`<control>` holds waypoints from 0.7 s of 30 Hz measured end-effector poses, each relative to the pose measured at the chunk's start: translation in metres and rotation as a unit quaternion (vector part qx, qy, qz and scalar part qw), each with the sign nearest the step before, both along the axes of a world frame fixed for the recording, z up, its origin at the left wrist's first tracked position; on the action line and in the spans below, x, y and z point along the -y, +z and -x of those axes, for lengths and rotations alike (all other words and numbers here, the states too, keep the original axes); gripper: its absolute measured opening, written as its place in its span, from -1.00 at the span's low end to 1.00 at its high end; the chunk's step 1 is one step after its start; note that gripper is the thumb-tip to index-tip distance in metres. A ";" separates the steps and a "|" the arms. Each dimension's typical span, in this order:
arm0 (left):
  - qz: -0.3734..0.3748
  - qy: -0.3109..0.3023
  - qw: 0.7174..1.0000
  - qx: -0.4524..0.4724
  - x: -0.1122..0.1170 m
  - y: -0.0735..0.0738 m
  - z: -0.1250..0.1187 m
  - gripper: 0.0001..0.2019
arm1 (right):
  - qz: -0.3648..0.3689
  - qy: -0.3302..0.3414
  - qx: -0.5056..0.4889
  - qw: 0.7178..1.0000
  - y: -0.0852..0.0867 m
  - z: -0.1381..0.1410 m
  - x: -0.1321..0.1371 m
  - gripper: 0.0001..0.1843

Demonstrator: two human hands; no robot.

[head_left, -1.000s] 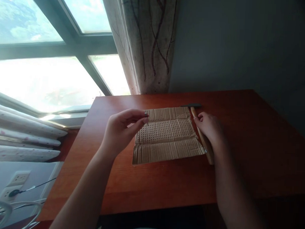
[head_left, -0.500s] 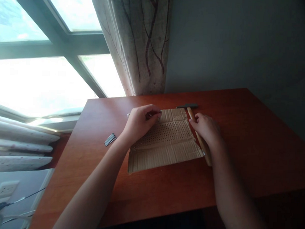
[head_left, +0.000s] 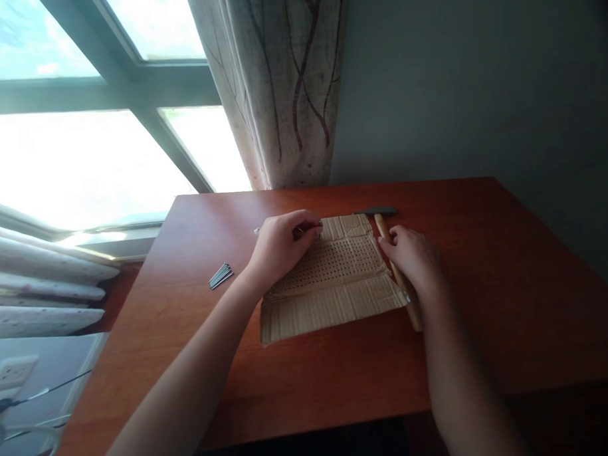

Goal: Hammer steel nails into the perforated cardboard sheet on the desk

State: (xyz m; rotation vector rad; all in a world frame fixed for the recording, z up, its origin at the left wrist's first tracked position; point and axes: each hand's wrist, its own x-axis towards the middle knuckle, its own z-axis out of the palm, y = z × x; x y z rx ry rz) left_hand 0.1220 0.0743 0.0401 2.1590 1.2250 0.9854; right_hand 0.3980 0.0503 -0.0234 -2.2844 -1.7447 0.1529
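Now, left hand (head_left: 285, 246) over hole-dotted cardboard (head_left: 334, 307)

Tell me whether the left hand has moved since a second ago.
Yes, the left hand has moved right, farther from the far-left corner of the table.

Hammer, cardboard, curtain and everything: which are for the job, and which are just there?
For the job, it seems:
hammer, right hand on its handle
holed cardboard
what look like nails
something tiny in the left hand

Just around:
curtain
wall socket
black plug
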 end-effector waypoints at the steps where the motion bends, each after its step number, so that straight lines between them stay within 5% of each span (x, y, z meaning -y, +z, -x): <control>1: -0.001 0.002 1.000 -0.001 0.000 0.000 0.000 -0.92 | -0.041 0.002 -0.015 0.999 0.002 0.002 0.000 -0.72; 4: -0.003 0.002 1.000 -0.006 -0.001 0.001 0.000 -0.92 | -0.187 0.095 -0.128 0.969 0.015 0.018 0.005 -0.74; 7: -0.001 0.005 1.000 -0.011 -0.001 0.001 0.001 -0.91 | -0.222 0.274 -0.194 0.915 0.030 0.037 0.012 -0.77; 9: 0.002 0.003 1.000 -0.014 -0.002 0.000 0.002 -0.90 | -0.221 0.330 -0.168 0.902 0.036 0.047 0.016 -0.78; 12: 0.011 -0.004 1.000 -0.005 -0.002 -0.001 0.004 -0.89 | -0.220 0.305 -0.206 0.904 0.036 0.052 0.018 -0.74; 17: 0.022 -0.006 1.000 0.010 -0.004 0.000 0.007 -0.91 | -0.183 0.138 -0.373 0.899 0.022 0.046 0.014 -0.56; 21: 0.028 0.005 0.999 0.046 -0.006 0.002 0.012 -0.91 | -0.098 0.124 -0.458 0.875 0.017 0.044 0.012 -0.50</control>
